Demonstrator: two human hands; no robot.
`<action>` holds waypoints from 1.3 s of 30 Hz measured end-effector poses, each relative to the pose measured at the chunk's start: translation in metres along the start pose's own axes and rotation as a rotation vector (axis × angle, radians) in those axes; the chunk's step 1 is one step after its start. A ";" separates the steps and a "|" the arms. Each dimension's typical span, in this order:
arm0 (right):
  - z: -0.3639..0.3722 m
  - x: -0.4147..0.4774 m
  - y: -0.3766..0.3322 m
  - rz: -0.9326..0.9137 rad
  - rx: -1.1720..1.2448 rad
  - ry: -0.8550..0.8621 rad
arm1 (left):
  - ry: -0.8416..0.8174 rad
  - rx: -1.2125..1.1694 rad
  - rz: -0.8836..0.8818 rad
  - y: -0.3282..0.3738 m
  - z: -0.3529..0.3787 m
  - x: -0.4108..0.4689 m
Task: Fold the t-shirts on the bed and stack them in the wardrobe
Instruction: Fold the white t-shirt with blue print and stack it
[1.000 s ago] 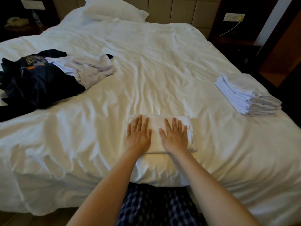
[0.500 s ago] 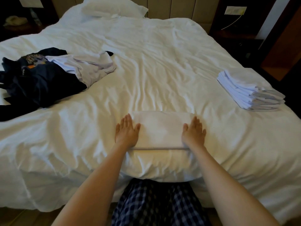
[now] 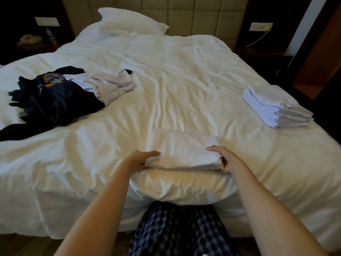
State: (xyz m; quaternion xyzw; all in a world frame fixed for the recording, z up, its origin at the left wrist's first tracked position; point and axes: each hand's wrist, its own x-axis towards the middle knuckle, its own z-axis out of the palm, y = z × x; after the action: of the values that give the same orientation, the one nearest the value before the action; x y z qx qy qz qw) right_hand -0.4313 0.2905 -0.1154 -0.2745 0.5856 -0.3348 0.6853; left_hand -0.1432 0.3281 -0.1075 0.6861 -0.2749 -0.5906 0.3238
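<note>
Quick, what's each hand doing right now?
Left hand: grips the folded white t-shirt at its left end.
Right hand: grips its right end.

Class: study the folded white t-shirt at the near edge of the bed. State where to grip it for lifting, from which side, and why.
Grip the folded t-shirt at its two short ends, left hand from the left, right hand from the right, thumbs on top. It is a wide, flat, layered rectangle, so holding both ends likely keeps the folds together.
</note>
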 end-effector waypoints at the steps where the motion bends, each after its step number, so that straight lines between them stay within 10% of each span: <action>1: -0.003 0.003 0.007 -0.017 0.047 -0.054 | -0.041 -0.136 -0.014 -0.003 0.002 -0.003; 12: 0.032 -0.026 0.015 -0.106 0.437 -0.296 | -0.062 -1.073 0.025 -0.032 0.058 -0.050; 39: -0.005 -0.054 -0.038 -0.317 0.399 -0.089 | -0.254 -0.791 0.170 0.057 0.134 -0.034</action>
State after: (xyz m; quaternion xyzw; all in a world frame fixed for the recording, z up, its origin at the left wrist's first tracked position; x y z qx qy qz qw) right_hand -0.4465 0.3088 -0.0534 -0.2368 0.4267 -0.5345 0.6900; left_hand -0.2803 0.3013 -0.0550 0.4057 -0.1201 -0.7017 0.5733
